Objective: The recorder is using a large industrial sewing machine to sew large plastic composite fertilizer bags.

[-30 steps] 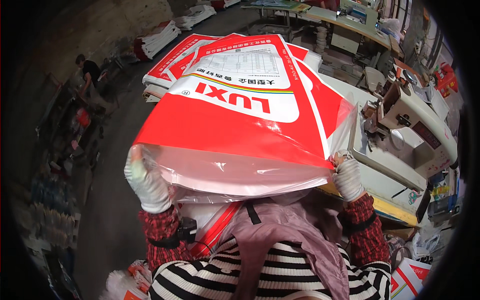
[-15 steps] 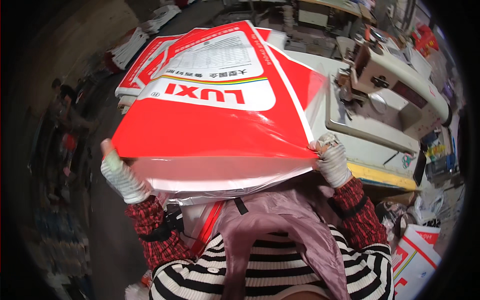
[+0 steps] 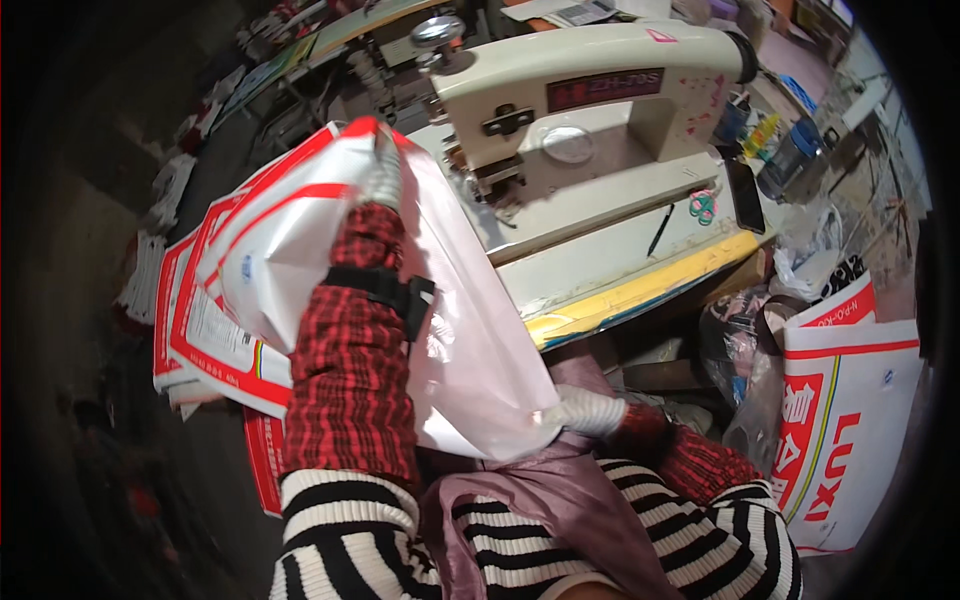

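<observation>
From where I stand, taking the middle of the wearer's view as the dial's hub, the red-and-white bag spans that hub, its pale pinkish side slanting from eleven o'clock down to about five. The gloved left hand is at its far end at eleven, too blurred for me to tell whether the fingers clench the edge or just press it. The right hand, toward half past four, has its fingers pinched on the near corner. More bags lie in a stack at nine; the sewing machine stands at one, above the yellow table edge at three. I'd say the handling goes best with even tension between both hands, corner pinched firmly, loose film smoothed flat and clear of that edge, and the left forearm lifted off the folds.
</observation>
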